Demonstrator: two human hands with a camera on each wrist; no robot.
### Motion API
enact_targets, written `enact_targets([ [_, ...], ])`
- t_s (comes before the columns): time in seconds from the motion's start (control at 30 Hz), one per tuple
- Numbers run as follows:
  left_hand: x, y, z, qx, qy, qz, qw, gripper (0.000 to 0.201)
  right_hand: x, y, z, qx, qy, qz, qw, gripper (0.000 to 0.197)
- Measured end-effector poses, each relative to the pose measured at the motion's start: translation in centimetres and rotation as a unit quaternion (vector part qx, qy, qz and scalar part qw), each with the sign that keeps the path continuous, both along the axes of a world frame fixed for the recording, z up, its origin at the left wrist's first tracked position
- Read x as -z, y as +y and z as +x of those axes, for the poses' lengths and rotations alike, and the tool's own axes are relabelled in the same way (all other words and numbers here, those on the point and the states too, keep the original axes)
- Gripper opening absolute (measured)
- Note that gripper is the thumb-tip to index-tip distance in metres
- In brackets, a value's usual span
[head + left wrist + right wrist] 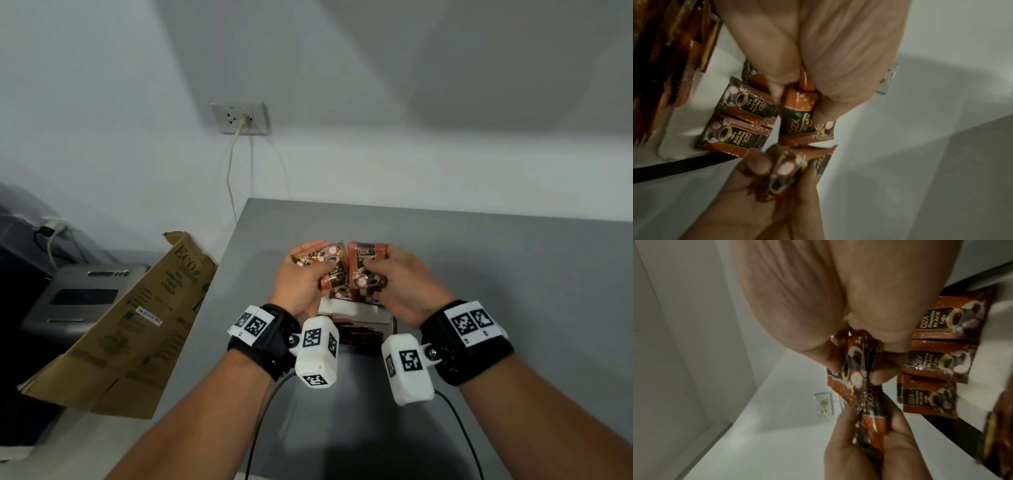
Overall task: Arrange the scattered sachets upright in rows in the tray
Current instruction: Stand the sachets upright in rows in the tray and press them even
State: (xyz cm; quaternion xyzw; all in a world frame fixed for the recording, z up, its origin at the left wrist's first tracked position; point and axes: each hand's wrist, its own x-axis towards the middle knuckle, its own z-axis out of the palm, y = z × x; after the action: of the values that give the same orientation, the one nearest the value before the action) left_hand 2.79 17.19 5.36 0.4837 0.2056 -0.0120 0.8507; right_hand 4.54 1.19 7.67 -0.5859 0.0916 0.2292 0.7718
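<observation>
I have both hands raised above the grey tabletop [479, 267], close together. My left hand [301, 281] curls its grip round a small bunch of brown coffee sachets [322, 258], thumb across their fronts. My right hand [400, 284] has its grip clamped on a second bunch of sachets [364, 270], held just beside the first, edges nearly touching. Below my hands sits the white tray [356, 313], mostly hidden. In the left wrist view, sachets standing upright [748, 104] line up in rows in it. A folded cardboard box [137, 325] leans left of the tabletop.
</observation>
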Motion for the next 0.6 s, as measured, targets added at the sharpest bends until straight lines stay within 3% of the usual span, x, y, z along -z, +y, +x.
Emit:
enact_targets([
  [0.23, 0.0, -0.4, -0.1, -0.031, -0.005, 0.029, 0.999, 0.050, 0.9, 0.7, -0.1, -0.063, -0.053, -0.140, 0.987, 0.019],
  [0.4, -0.4, -0.3, -0.9, 0.075, -0.006, 0.140, 0.987, 0.034, -1.1, -0.2, 1.1, -0.125, -0.205, -0.340, 0.909, 0.015],
  [0.47, -0.1, -0.2, -1.1, 0.077, -0.009, 0.175, 0.982, 0.035, -1.1, -0.2, 1.2, -0.083, -0.205, -0.307, 0.926, 0.014],
  [0.6, -0.1, 0.0, -0.8, -0.009, -0.007, 0.104, 0.994, 0.039, -0.4, 0.2, 1.1, 0.035, -0.085, -0.149, 0.985, 0.014],
])
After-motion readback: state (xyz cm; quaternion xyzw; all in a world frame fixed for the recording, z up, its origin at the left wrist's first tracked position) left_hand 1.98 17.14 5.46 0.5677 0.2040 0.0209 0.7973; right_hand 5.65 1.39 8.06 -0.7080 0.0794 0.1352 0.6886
